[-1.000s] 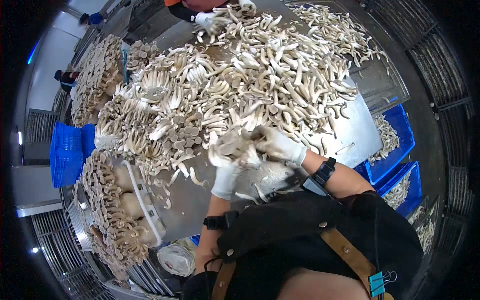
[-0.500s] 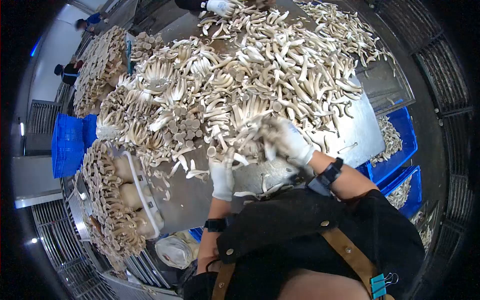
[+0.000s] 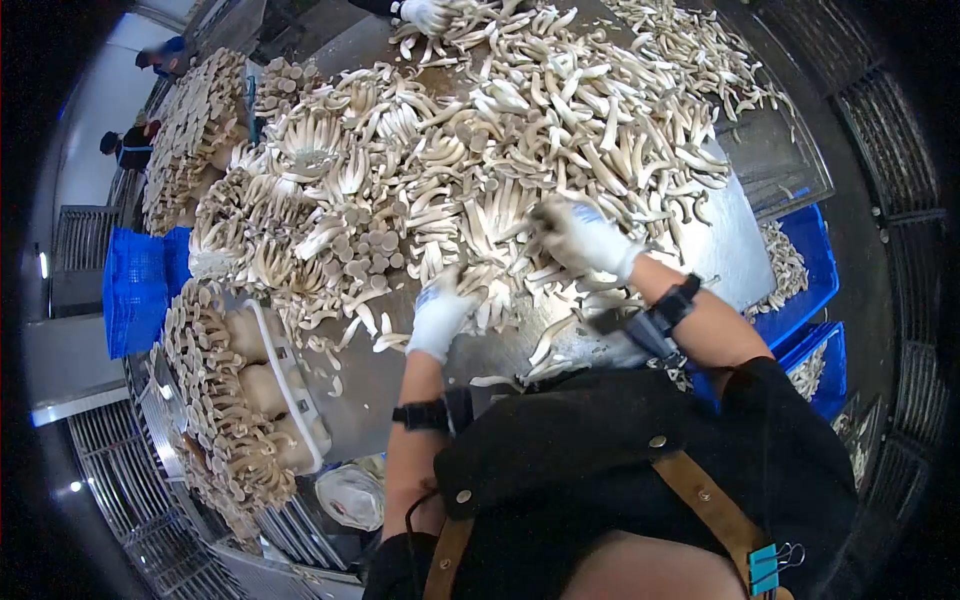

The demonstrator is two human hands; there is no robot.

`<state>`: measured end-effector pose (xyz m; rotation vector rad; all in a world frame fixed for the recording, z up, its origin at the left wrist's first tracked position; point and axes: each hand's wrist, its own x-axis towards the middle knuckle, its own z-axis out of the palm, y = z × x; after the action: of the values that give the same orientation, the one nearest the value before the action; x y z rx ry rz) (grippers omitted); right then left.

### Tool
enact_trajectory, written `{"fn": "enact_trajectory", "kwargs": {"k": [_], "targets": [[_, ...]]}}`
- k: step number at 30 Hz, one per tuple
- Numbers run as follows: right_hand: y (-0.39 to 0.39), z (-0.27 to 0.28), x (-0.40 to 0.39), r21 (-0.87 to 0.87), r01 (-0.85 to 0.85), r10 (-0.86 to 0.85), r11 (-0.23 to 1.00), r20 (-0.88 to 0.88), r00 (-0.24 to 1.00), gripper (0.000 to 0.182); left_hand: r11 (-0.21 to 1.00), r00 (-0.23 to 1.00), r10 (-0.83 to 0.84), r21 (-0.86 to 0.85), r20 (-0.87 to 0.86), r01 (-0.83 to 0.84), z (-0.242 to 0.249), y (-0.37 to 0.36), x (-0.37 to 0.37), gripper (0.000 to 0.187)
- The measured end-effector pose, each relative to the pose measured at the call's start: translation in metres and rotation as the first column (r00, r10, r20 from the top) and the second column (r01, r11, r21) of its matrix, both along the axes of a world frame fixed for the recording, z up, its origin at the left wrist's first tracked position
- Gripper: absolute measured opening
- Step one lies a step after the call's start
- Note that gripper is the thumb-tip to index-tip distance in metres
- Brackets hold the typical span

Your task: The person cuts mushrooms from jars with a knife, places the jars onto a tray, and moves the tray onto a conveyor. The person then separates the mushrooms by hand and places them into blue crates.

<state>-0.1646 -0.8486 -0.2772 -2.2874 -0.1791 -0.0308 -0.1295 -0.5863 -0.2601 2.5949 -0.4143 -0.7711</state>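
Both my hands wear white gloves and work at the near edge of a large heap of pale, long-stemmed mushrooms (image 3: 560,110) on a metal table (image 3: 365,400). My left hand (image 3: 440,315) has its fingers curled in against a small bunch of mushrooms (image 3: 492,298). To the right and a little farther in, my right hand (image 3: 585,238) is over the heap, its darkened fingertips bent and blurred by motion. Whether it grips a mushroom I cannot tell. Loose stems (image 3: 550,340) lie on the metal between my hands and my apron (image 3: 560,430).
At the left stands a white crate (image 3: 283,375) with clustered mushrooms, near blue baskets (image 3: 137,290). Blue bins (image 3: 822,262) holding mushrooms sit at the right. Across the table, another person's gloved hand (image 3: 425,15) touches the heap. Two people (image 3: 130,148) are at the far left.
My hands have moved farther apart. The right one shifted up and away over the heap, and the left one turned and rose slightly.
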Motion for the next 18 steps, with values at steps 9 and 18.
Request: {"fn": "enact_trajectory", "kwargs": {"k": [9,18], "targets": [[0.054,0.001,0.011,-0.028,-0.292,0.261,0.956,-0.375,0.89,0.056,0.942,0.909,-0.093,-0.331,-0.406,-0.051,-0.046,0.005,0.022,0.06],[0.025,0.021,0.021,-0.01,-0.247,0.211,0.969,-0.487,0.848,0.056,0.959,0.987,0.159,-0.237,-0.007,-0.156,-0.022,-0.028,0.033,0.068]]}}
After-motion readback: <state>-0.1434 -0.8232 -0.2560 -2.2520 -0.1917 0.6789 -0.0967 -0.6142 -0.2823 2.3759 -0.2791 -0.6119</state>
